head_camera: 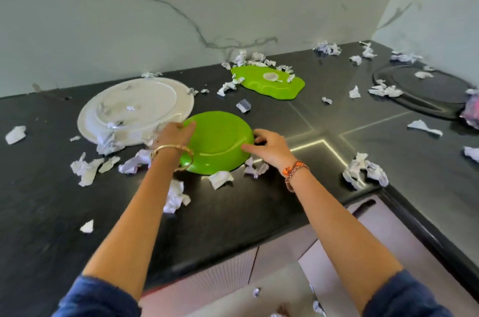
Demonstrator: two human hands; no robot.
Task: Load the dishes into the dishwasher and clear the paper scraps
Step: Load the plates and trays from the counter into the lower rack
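While paper scraps (85, 169) litter the black worktop (51, 200), my left hand (174, 135) and right hand (269, 146) grip opposite rims of the overturned green plate (217, 140) beside the white plate (137, 106); I judge lifting it toward the dishwasher comes next.

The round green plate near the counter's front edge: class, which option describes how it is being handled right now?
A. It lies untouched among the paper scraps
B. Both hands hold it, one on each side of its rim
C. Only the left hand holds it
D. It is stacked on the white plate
B: the left hand grips the round green plate at its left rim and the right hand holds its right rim.
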